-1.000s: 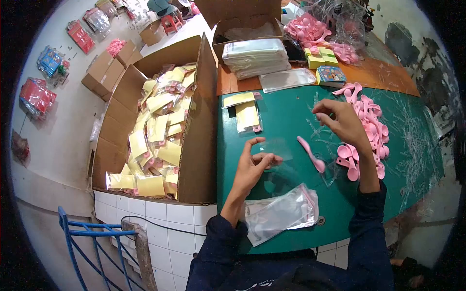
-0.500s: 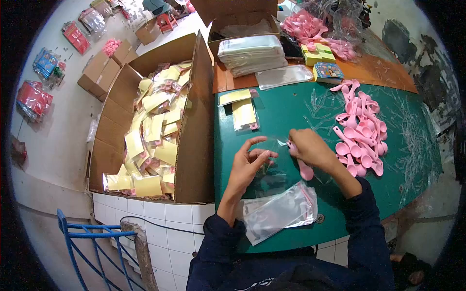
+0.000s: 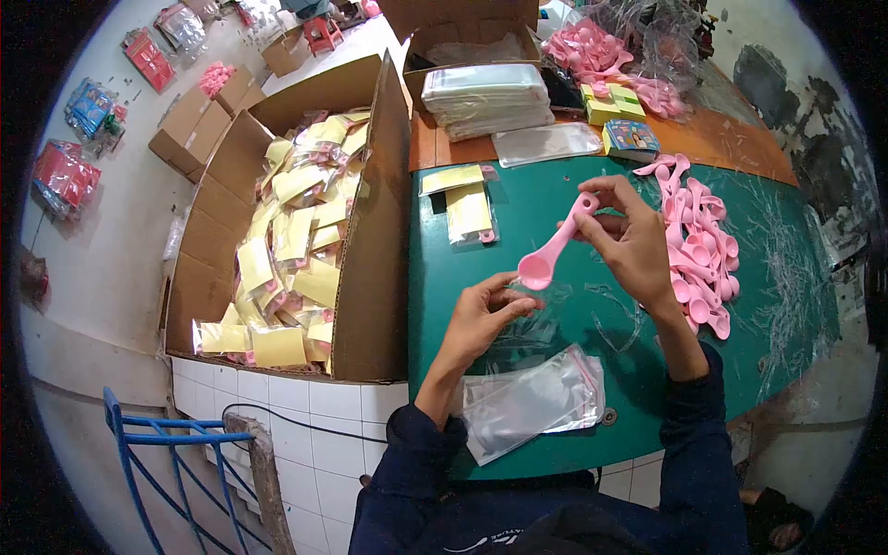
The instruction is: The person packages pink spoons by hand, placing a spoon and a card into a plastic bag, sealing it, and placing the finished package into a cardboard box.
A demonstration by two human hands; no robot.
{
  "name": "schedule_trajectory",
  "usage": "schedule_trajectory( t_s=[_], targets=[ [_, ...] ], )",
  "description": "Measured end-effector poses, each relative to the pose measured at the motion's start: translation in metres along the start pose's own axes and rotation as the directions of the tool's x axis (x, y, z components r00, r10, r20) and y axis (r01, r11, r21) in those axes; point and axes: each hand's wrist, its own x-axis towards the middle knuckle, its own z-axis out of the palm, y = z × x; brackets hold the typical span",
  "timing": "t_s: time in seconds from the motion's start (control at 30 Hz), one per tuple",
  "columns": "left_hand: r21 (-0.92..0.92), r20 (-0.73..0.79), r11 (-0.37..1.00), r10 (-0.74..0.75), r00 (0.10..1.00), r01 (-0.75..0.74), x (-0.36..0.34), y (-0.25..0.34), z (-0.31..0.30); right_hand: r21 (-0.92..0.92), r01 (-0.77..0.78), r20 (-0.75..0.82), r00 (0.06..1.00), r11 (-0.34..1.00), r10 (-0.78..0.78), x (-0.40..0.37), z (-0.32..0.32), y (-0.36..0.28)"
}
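My right hand (image 3: 629, 240) is closed on the handle end of a pink plastic spoon (image 3: 557, 248), raised over the green table. The spoon tilts down to the left, its bowl just above the fingertips of my left hand (image 3: 486, 319). Between the left thumb and fingers is a clear plastic bag (image 3: 529, 335), hard to make out against the green. Below that hand, a stack of clear bags (image 3: 532, 407) lies near the table's front edge. A heap of pink spoons (image 3: 694, 240) lies to the right of my right hand.
To the left stands a cardboard box (image 3: 370, 240) full of packets with yellow cards (image 3: 296, 236). Two packed packets (image 3: 469, 211) lie at the table's back left. Behind are piled clear bags (image 3: 486, 97) and small printed cards (image 3: 632, 137). Clear plastic strips (image 3: 782, 268) litter the right side.
My right hand has lifted the spoon up and turned it, so the bowl now points down-left toward my left hand. My left hand has shifted slightly right and down with the clear bag.
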Motion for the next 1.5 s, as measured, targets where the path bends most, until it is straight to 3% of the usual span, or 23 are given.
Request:
schedule_trajectory(
  t_s=[0.17,0.33,0.47,0.67,0.77,0.87,0.97,1.1,1.3,1.4,1.5],
  targets=[
    [-0.014,0.008,1.0,0.012,1.0,-0.012,0.0,-0.001,-0.001,-0.065,-0.038,0.124,0.991,0.997,0.046,-0.001,0.0,-0.004],
    [-0.03,-0.029,0.999,0.016,0.999,-0.017,0.001,-0.003,0.0,-0.132,0.11,0.255,0.964,0.985,-0.074,0.002,-0.007,-0.001],
    [-0.065,-0.001,0.997,0.042,0.999,-0.042,-0.001,0.002,0.001,-0.22,0.231,0.428,0.896,0.948,-0.119,0.003,-0.013,-0.006],
    [-0.053,0.027,0.996,0.074,0.997,-0.073,-0.005,0.011,0.005,-0.152,0.173,0.641,0.767,0.973,-0.036,0.004,-0.008,-0.004],
    [-0.03,0.046,0.995,0.098,0.994,-0.097,-0.005,0.012,0.007,-0.125,0.074,0.479,0.878,0.989,-0.005,0.008,-0.008,0.01],
    [0.008,0.067,0.994,0.111,0.992,-0.111,-0.006,0.012,0.007,-0.006,-0.334,0.505,0.813,0.943,0.291,0.008,-0.005,0.013],
    [-0.038,0.057,0.995,0.098,0.994,-0.096,-0.008,0.013,0.011,0.023,-0.207,0.667,0.732,0.978,0.14,0.002,0.001,0.028],
    [-0.006,0.095,0.997,0.081,0.992,-0.081,-0.007,0.009,0.011,0.014,-0.257,0.733,0.66,0.966,0.164,0.002,0.001,0.027],
    [0.029,0.173,0.998,0.051,0.984,-0.056,-0.008,0.012,0.01,-0.003,-0.364,0.476,0.819,0.931,0.321,0.001,0.005,0.025],
    [0.028,0.179,0.998,0.045,0.983,-0.051,-0.008,0.008,0.01,-0.032,-0.188,0.482,0.858,0.982,0.18,0.001,0.009,0.025],
    [0.038,0.202,0.997,0.064,0.977,-0.073,-0.007,0.009,0.01,-0.159,-0.211,0.448,0.855,0.964,0.261,0.002,0.001,0.015]
  ],
)
